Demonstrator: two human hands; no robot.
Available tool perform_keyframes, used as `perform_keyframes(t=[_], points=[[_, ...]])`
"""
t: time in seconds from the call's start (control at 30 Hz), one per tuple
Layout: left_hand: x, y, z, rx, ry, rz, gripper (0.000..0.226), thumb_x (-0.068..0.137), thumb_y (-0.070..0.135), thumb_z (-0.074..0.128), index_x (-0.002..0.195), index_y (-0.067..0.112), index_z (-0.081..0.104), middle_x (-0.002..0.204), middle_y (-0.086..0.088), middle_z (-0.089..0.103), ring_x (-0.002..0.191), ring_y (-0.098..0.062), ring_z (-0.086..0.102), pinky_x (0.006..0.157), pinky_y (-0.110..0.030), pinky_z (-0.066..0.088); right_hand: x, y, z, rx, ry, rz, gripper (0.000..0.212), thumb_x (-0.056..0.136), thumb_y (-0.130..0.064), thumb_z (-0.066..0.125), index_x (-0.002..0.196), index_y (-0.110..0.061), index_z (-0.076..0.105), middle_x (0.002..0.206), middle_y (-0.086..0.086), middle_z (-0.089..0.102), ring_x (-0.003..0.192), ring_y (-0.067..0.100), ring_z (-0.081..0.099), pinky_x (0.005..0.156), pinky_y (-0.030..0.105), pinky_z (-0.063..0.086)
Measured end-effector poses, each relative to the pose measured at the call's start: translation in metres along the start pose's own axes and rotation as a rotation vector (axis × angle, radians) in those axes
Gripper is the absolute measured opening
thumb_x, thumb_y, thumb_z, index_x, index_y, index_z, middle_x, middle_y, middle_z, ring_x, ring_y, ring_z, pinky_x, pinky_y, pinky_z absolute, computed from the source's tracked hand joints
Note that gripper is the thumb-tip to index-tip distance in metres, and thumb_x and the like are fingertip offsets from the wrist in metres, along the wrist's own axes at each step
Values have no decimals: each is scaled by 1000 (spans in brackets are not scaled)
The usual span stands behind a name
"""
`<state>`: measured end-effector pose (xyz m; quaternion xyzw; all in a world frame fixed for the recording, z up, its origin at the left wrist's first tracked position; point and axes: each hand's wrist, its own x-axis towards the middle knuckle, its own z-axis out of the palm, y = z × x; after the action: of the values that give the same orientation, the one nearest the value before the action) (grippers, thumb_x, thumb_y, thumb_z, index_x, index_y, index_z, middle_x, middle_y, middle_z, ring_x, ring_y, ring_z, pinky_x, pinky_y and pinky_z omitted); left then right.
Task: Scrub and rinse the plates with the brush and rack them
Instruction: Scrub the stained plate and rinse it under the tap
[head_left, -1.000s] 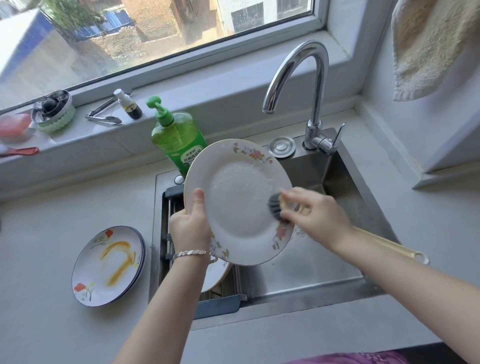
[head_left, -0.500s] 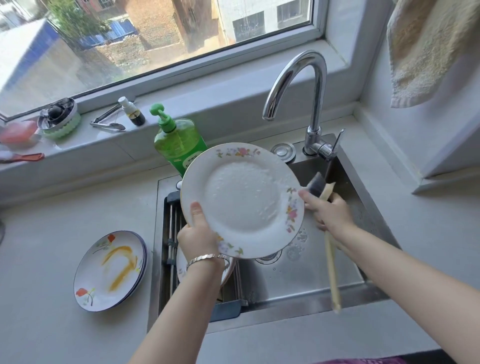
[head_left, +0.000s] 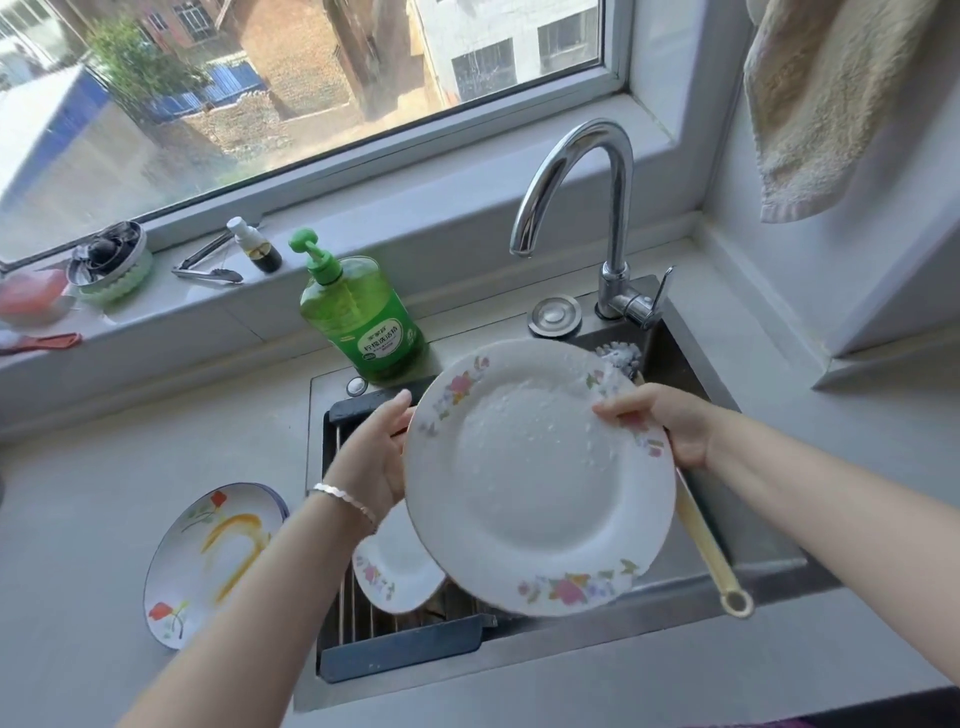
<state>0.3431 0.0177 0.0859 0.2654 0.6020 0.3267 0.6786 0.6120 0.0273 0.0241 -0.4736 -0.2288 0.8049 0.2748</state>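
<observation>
- The soapy plate (head_left: 540, 478) is held tilted over the sink (head_left: 753, 530), with the left hand (head_left: 379, 457) gripping its left rim.
- The right hand (head_left: 670, 426) clasps the brush (head_left: 711, 551) behind the plate, thumb on the right rim.
- No stream shows at the faucet (head_left: 597, 208), so rinsing likely remains.
- A racked plate (head_left: 400, 566) lies in the rack (head_left: 400, 649) at the sink's left end.
- Stained plates (head_left: 208, 561) wait on the table (head_left: 104, 493) left of the sink.

- The large plate (head_left: 540, 483) is held above the sink (head_left: 758, 540).
- A rack (head_left: 400, 649) is set in the sink's left part, a smaller plate (head_left: 397, 569) on it.
- Plates (head_left: 208, 561), possibly two stacked, are laid on the counter (head_left: 104, 467) left of the sink.
- A bottle (head_left: 363, 322) is placed behind the sink.
</observation>
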Motion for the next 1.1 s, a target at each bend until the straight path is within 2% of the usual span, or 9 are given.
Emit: perform_keyframes(t=[0.13,0.27,0.4,0.47,0.53,0.63,0.77,0.9,1.1], points=[[-3,22,9,389,-283,-217,47,73,47,64,102,10,63,87,-9,71,72,-22,69,68,-30,56,2,-13,20,-239,-184,147,22,68,-4,67,90,-1,70,86,16,71,69,25,70,69,34,59],[-2,6,17,816,-193,-150,87,36,54,86,105,6,64,99,-15,71,88,-32,68,85,-48,54,3,-22,40,-515,-173,49,45,61,-11,74,104,-1,63,102,22,65,84,31,63,88,47,51],[-6,-12,14,756,-51,-58,54,57,37,78,99,6,64,94,-17,71,86,-33,69,81,-48,55,-1,-30,42,-825,254,-302,65,69,-40,79,123,-16,51,118,5,63,94,19,62,84,34,50],[-8,-21,11,699,20,-22,35,72,27,76,96,5,65,89,-15,70,80,-30,68,78,-44,56,-3,-32,42,-1168,677,-372,66,83,-64,50,136,-27,36,126,-3,55,110,24,56,82,33,42],[-13,-27,16,633,77,34,11,81,17,69,86,8,64,82,-10,68,73,-23,66,73,-37,57,-2,-24,45,-1295,810,-383,59,92,-60,29,142,-28,29,133,1,51,114,29,54,82,35,41],[-16,-33,27,533,129,100,11,77,11,72,74,12,62,81,-12,68,74,-25,65,73,-39,56,0,10,72,-1375,669,-473,58,94,-54,34,146,-29,26,135,-5,46,112,27,56,82,34,44],[-17,-37,32,461,169,182,19,58,25,68,69,10,69,73,-11,70,74,-25,63,72,-42,53,-10,41,103,-1339,457,-918,54,80,-57,44,125,-30,56,121,-14,59,92,16,65,67,28,48],[-21,-39,30,391,244,203,22,74,2,72,62,17,61,46,11,63,58,-15,63,64,-34,56,6,-3,62,-1077,706,-540,26,84,-45,57,108,-35,56,112,-12,56,103,17,57,73,28,40],[-18,-34,29,444,326,311,22,76,5,72,59,16,63,52,7,64,63,-21,62,65,-35,53,-8,32,90,-1223,455,-803,49,78,-53,58,124,-37,54,128,-20,53,113,6,54,85,27,45]])
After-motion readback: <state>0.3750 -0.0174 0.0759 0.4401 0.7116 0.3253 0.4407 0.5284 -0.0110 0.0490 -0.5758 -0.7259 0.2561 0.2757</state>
